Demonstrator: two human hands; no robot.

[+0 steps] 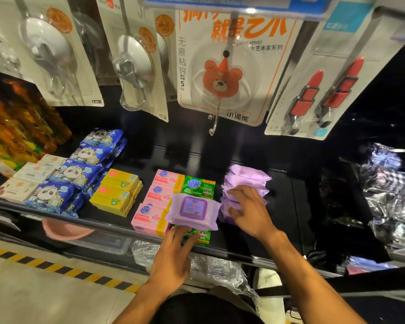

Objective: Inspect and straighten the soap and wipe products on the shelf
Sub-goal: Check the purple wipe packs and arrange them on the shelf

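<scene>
Resting with fingers spread on the stack of purple wipe packs (pixel 248 177) on the shelf (pixel 288 206), the right hand (pixel 250 211) lies loosely open while the left hand (pixel 173 253), fingers nearly straight, touches the near edge of a single wipe pack (pixel 193 208) lying across the pink soap boxes (pixel 157 191) and green soap boxes (pixel 198 187)

the bear card (pixel 222 66) says "无痕粘钩", "5 kg", "大艺术家系列" and "小派熊". below the bear card, the pink soap boxes (pixel 159 190) and the green soap box (pixel 198 187) say "超能".

Left grip (pixel 172 254) reaches forward flat, fingers straight, while right grip (pixel 250 208) sits palm-down, fingers splayed.
</scene>
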